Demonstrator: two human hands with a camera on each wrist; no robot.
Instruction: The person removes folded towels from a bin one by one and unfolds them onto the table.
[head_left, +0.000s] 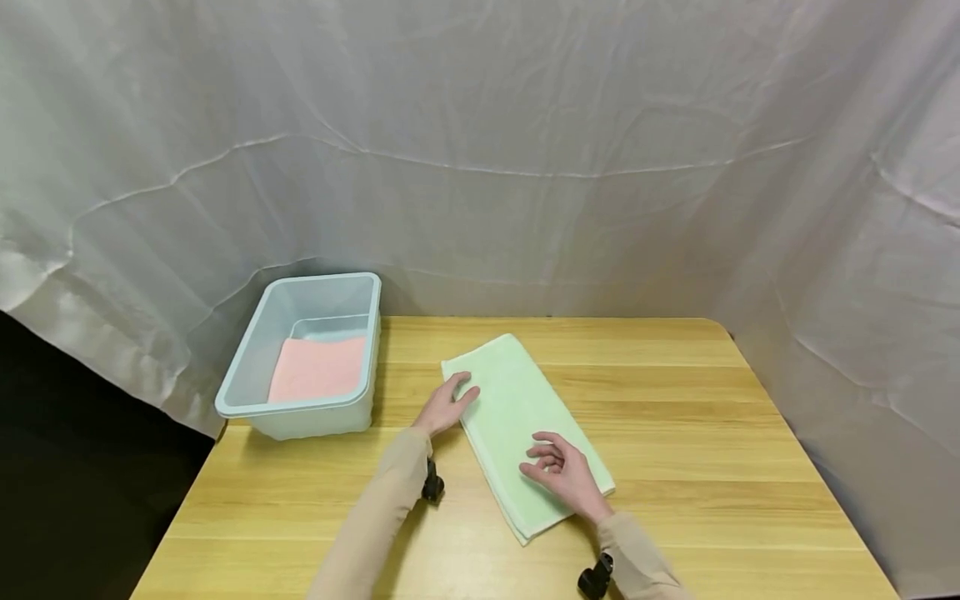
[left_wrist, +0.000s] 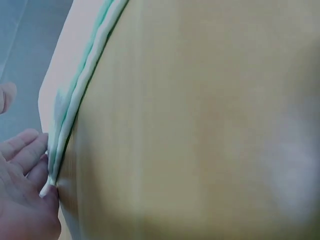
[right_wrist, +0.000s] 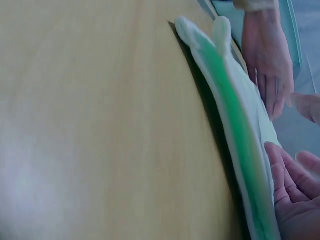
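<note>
A folded light-green towel [head_left: 517, 417] lies slanted on the wooden table, its stacked layers showing along the edge in both wrist views. My left hand [head_left: 447, 406] is at the towel's upper left edge, thumb and fingers apart; in the left wrist view its fingers touch the folded edge [left_wrist: 75, 95]. Over the towel's lower right part is my right hand [head_left: 562, 473], its fingers loosely bent with nothing between them. From the right wrist, the right hand [right_wrist: 297, 195] shows beside the layered edge, the left hand [right_wrist: 270, 62] beyond it.
A pale blue plastic bin [head_left: 300, 408] stands at the table's left back, with a folded pink cloth [head_left: 318, 369] inside. Grey curtains [head_left: 525, 167] hang behind and at the sides. The wooden tabletop [head_left: 712, 458] extends to the right of the towel.
</note>
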